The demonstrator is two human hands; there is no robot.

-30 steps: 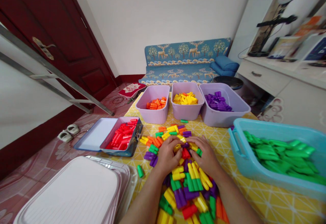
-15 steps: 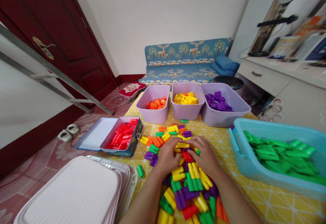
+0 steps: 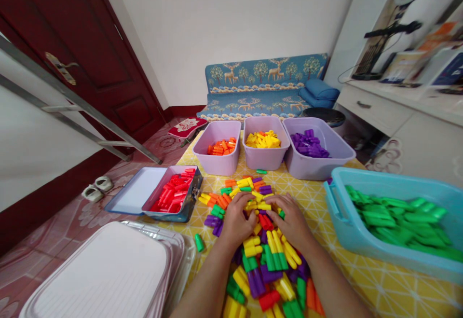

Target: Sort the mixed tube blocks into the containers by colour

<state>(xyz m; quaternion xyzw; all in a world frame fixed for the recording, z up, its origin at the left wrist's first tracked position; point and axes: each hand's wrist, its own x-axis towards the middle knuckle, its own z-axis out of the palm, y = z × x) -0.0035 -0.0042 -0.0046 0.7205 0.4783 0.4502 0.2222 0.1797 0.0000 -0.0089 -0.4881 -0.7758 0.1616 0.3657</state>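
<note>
Plastic peg-shaped building blocks in yellow, green, purple, red and orange lie in a loose pile (image 3: 271, 274) on the yellow patterned tablecloth. Over the left side of the pile's middle rests my left hand (image 3: 237, 221), its fingers curved and the thumb apart from them. My right hand (image 3: 292, 219) faces it from the other side, fingers bent forward and thumb spread. Between the two lie yellow blocks (image 3: 263, 206) and a red block (image 3: 265, 221). Neither hand visibly grips a block, though some fingertips are hidden among them.
Lilac bins of orange (image 3: 216, 166), yellow (image 3: 266, 159) and purple (image 3: 318, 168) blocks line the far edge. A blue tub (image 3: 361, 241) of green blocks stands right. At left are an open case (image 3: 191, 204) with red blocks and stacked white lids (image 3: 101, 274).
My hands have drawn slightly apart, uncovering more yellow blocks between them. The bins and the rest of the pile look the same.
</note>
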